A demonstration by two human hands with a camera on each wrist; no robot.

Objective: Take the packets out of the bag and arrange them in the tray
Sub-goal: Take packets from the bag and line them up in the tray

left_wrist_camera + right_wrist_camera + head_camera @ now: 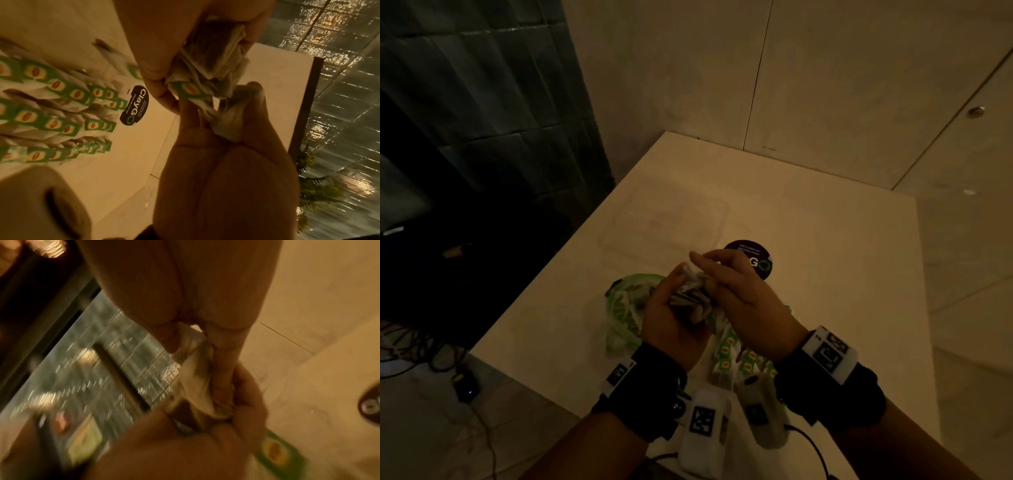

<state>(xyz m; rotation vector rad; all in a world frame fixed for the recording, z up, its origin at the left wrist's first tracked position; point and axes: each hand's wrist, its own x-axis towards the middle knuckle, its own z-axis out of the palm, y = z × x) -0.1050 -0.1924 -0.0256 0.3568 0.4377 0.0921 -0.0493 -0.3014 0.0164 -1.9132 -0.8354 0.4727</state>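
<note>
1. Nearest the person, at the table's point(825, 240) front edge, rows of green-labelled packets point(726, 356) already lie out flat; in the head view the wrists and wrist devices hide much of them.
2. Just above those, the left hand point(671, 318) curls round a crumpled bunch of packets point(690, 298), and the right hand point(739, 291) pinches one pale corner of the bunch with thumb and fingers while its upper fingers stay fairly straight.
3. By the look of them, these packets are light, thin and soft paper with strings attached, so they likely tangle and tear; a gentle pinch on a green tag point(190, 89) or a flat edge seems safest.
4. Beside the left hand lies the green bag point(626, 308), limp and half covered; whether more remains inside cannot be told.
5. Beyond the hands sits a dark round sticker point(756, 260), partly hidden.
6. Farthest, the clear tray point(671, 219) is faint in the dim light, and its contents are hard to make out.
</note>
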